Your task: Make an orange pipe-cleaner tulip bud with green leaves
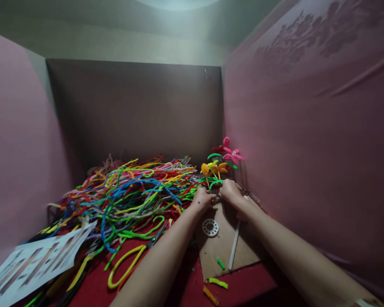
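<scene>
My left hand (203, 199) is closed, fingertips pinched together over a piece of brown cardboard (222, 255). Close beside it, my right hand (231, 191) is closed too, next to a curved green pipe cleaner (215, 183). What either hand grips is hidden by the fingers. Just behind them rise an orange pipe-cleaner flower (222, 169), an orange bud (205, 169) and a pink pipe-cleaner flower (233, 155). A white ring with holes (210, 228) lies on the cardboard. To its right, a translucent stick (234, 246) runs from a pale pink thing partly hidden under my right wrist.
A big tangled heap of coloured pipe cleaners (141, 192) spreads to the left. Yellow-handled scissors (127, 266) lie left of my left forearm, near a printed sheet (40, 264). Pipe-cleaner scraps (218, 283) rest by the cardboard's front edge. A pink wall (307, 140) bounds the right side.
</scene>
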Motion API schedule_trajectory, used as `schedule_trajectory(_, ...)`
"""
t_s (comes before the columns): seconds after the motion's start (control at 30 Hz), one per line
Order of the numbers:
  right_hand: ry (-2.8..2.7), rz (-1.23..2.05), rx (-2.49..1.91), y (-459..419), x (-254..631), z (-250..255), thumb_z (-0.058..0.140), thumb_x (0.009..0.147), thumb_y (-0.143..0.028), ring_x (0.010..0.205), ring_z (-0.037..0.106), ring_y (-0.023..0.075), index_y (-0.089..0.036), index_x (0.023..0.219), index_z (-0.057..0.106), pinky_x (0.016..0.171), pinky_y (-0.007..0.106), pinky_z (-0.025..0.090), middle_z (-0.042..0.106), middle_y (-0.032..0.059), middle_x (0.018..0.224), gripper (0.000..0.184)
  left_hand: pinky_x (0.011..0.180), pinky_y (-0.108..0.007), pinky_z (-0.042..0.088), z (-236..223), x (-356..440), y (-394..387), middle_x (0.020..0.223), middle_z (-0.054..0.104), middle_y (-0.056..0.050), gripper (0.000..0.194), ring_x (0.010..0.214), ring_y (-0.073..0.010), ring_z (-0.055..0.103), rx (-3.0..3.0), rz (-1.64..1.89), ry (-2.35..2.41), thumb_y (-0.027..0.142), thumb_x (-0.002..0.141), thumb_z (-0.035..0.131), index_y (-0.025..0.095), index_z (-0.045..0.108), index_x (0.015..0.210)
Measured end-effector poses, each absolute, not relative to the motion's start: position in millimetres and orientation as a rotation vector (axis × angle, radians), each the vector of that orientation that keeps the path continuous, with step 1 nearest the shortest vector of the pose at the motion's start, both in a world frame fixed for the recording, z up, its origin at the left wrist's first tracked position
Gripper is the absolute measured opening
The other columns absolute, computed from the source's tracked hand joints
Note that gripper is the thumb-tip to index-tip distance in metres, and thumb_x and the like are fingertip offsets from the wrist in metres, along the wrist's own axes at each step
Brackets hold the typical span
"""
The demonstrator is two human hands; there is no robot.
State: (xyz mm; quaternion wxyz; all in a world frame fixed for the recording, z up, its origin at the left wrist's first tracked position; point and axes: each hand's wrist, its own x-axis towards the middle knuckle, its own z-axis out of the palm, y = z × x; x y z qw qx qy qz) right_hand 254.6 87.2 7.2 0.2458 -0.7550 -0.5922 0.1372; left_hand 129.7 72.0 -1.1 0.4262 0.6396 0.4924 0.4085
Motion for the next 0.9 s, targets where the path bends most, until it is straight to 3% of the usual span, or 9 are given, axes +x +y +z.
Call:
schedule_trajectory(0.1,-1.594,0.388,-1.863,77.2,258.0,10.5,0.059,0.074,-0.014,0.093,0.061,0.0233,-0.014,0.083,0.069,0.076,0.029,0.043,0.068,0.0116,0.09,0.013,0.042,-0.022,0.029,-2.5,136.0,71.0,0.035,0.039,0.005,0.025,0.04,-0.0098,0.042,1.646,1.037,1.272,0.025,0.06,0.067,0.015,0.051,0.043)
schedule_trajectory(0.2,-1.556,0.446,-1.627,65.7,257.1,13.3,0.058,0.068,-0.014,0.08,0.062,0.0204,-0.016,0.068,0.068,0.068,0.025,0.042,0.069,0.0072,0.074,0.011,0.043,-0.021,0.029,2.6,126.9,62.3,0.037,0.039,0.006,0.024,0.042,-0.0095,0.042,1.709,1.078,1.292,0.024,0.062,0.064,0.016,0.05,0.045)
schedule_trajectory(0.3,-1.503,0.568,-1.369,56.6,248.1,14.8,0.058,0.068,-0.023,0.062,0.056,0.0148,-0.016,0.066,0.065,0.056,0.023,0.04,0.063,0.0009,0.062,0.01,0.043,-0.021,0.028,12.4,105.9,48.3,0.039,0.037,0.007,0.023,0.04,-0.0082,0.04,1.764,1.141,1.305,0.028,0.066,0.06,0.017,0.049,0.049)
schedule_trajectory(0.43,-1.423,0.795,-1.075,50.6,226.8,18.3,0.059,0.065,-0.035,0.041,0.038,0.008,-0.016,0.058,0.054,0.042,0.021,0.03,0.045,-0.0063,0.044,0.021,0.045,-0.019,0.03,24.0,75.5,27.5,0.047,0.045,0.006,0.024,0.044,-0.0077,0.042,1.8,1.283,1.355,0.034,0.072,0.055,0.017,0.049,0.056)
schedule_trajectory(0.57,-1.352,1.003,-0.882,47.4,205.2,21.0,0.064,0.061,-0.039,0.036,0.029,0.005,-0.018,0.054,0.044,0.038,0.02,0.021,0.036,-0.009,0.04,0.029,0.041,-0.019,0.03,20.6,58.1,15.1,0.045,0.049,0.006,0.023,0.038,-0.0083,0.041,1.726,1.354,1.359,0.038,0.077,0.05,0.019,0.051,0.064)
schedule_trajectory(0.9,-1.267,1.366,-0.675,34.8,191.3,-8.5,0.069,0.062,-0.031,0.033,0.028,0.003,-0.016,0.062,0.053,0.034,0.02,0.016,0.043,-0.0081,0.044,0.021,0.055,-0.022,0.043,-5.1,57.3,8.8,0.061,0.06,0.002,0.014,0.054,-0.0116,0.055,1.74,1.461,1.064,0.029,0.08,0.05,0.017,0.057,0.079)
